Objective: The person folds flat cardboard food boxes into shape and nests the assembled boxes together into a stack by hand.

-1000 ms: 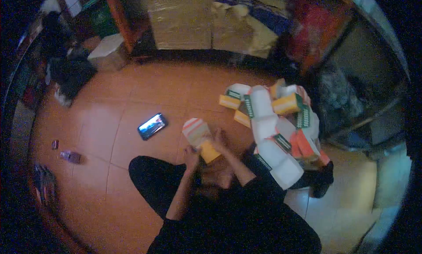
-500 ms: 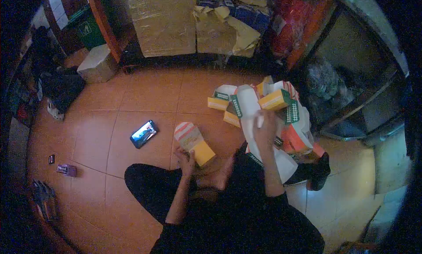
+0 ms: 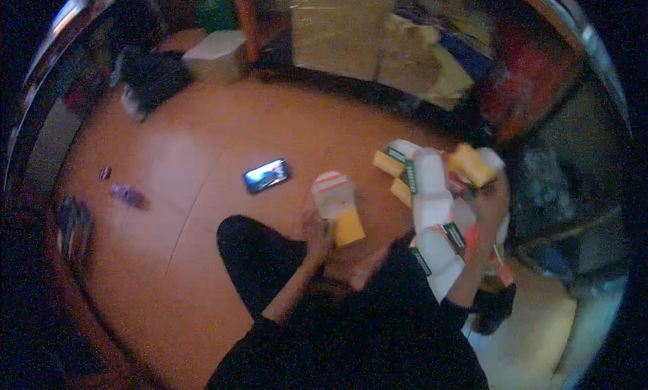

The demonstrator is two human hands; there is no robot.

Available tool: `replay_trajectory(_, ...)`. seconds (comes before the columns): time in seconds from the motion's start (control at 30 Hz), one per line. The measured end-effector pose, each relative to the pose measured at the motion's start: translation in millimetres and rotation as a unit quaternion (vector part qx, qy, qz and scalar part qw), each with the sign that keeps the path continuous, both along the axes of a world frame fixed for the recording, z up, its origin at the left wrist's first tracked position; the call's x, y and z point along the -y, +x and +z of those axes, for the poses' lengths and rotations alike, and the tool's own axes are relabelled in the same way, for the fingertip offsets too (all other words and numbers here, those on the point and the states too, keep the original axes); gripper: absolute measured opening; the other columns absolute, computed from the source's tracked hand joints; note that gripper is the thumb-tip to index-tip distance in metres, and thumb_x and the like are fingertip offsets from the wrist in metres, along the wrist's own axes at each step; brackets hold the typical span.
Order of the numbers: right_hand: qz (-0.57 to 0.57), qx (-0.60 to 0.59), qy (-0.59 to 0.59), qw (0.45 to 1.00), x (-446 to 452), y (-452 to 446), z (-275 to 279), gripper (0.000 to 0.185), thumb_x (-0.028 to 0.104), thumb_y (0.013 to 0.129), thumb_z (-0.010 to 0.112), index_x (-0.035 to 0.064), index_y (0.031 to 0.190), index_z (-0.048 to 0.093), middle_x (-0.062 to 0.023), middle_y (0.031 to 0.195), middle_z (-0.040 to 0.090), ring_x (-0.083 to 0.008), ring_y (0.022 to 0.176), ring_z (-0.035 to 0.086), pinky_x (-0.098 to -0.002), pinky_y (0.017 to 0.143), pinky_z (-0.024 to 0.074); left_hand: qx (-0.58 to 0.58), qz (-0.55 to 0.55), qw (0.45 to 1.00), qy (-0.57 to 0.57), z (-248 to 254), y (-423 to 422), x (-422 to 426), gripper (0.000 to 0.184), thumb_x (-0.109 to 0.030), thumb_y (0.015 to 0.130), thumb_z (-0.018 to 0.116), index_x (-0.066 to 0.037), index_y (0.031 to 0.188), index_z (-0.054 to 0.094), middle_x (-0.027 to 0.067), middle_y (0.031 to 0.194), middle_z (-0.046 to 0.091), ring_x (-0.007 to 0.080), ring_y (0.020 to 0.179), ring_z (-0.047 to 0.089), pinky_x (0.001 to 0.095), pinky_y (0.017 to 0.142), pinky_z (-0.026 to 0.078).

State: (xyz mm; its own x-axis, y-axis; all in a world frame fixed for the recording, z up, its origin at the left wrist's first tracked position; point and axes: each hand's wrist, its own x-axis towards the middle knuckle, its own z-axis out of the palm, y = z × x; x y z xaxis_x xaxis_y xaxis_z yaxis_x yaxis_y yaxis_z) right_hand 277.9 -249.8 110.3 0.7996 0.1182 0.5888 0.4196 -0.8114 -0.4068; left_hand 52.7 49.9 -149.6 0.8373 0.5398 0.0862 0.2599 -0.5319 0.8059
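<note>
My left hand (image 3: 320, 232) is closed on the left edge of a small yellow carton (image 3: 349, 226) with a raised, red-and-white striped flap. The carton is just above my lap. My right hand (image 3: 490, 195), smeared by motion, is at the right side of a heap of folded food cartons. Right above its fingers is a yellow carton (image 3: 471, 166), tilted and blurred; whether the fingers grip it does not show. White cartons with green bands (image 3: 432, 211) run down the heap towards my leg. More yellow cartons (image 3: 389, 162) stick out on its left side.
On the tiled floor lies a lit phone (image 3: 266, 176). Further left are a small purple box (image 3: 127, 195) and a small dark item (image 3: 105, 173). A white-topped box (image 3: 217, 52) and large wrapped cartons (image 3: 337, 32) stand at the back. A dark framed rack (image 3: 547, 180) borders the right.
The whole view has shifted and turned. My right hand has moved from the heap's middle to its right side. My left hand stays at the striped carton.
</note>
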Motion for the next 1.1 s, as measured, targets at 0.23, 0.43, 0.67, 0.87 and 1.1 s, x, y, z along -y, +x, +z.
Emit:
replay_trajectory(0.23,0.127,0.068,0.096,0.985,-12.6,-74.6,2.7,0.051,0.009,0.075,0.065,-0.0057,0.119,0.046,-0.0143,0.113,0.056,-0.026,0.103,0.054,-0.0401,0.09,0.0421,0.044,0.066,0.99,0.121,71.8,1.0,18.7,0.03,-0.028,0.084,0.054,-0.007,0.105,0.051,0.0199,0.096,0.047,0.0353,0.089,0.045,0.0443,0.082,0.033)
replay_trajectory(0.43,0.318,-0.356,0.484,0.734,-66.0,-135.0,-131.5,0.052,0.003,0.082,0.057,0.0057,0.129,0.036,-0.0107,0.129,0.043,-0.0247,0.116,0.044,-0.0376,0.094,0.0405,0.187,-0.088,0.933,-0.296,93.4,-1.5,27.7,0.035,-0.026,0.084,0.056,-0.003,0.112,0.05,0.0155,0.109,0.051,0.0283,0.105,0.046,0.0401,0.089,0.036)
replay_trajectory(0.67,0.435,-0.505,0.384,0.639,-87.8,-188.8,-109.3,0.059,0.01,0.083,0.055,0.0079,0.136,0.027,-0.0102,0.137,0.034,-0.0292,0.124,0.035,-0.0434,0.104,0.0283,0.238,-0.013,0.723,-0.649,177.3,-19.9,14.4,0.041,-0.022,0.084,0.058,0.002,0.116,0.048,0.0116,0.116,0.053,0.0217,0.106,0.052,0.0362,0.091,0.042)
replay_trajectory(0.87,0.461,-0.46,0.392,0.65,-101.9,-160.8,-37.1,0.105,0.022,0.058,0.082,0.005,0.138,0.016,-0.0136,0.129,0.041,-0.027,0.119,0.04,-0.0403,0.101,0.0319,0.113,-0.094,0.74,-0.657,152.5,-23.8,17.1,0.039,-0.017,0.083,0.059,0.001,0.117,0.048,0.0112,0.111,0.057,0.0205,0.099,0.056,0.0338,0.087,0.044)
replay_trajectory(1.1,0.428,-0.493,0.261,0.711,-89.4,-149.6,-117.0,0.076,0.007,0.067,0.076,0.0022,0.129,0.032,-0.0112,0.126,0.044,-0.0217,0.119,0.04,-0.0355,0.101,0.0319,0.133,-0.095,0.824,-0.542,94.1,-24.9,49.1,0.047,-0.019,0.085,0.059,0.001,0.123,0.041,0.0117,0.117,0.053,0.022,0.107,0.05,0.037,0.092,0.042)
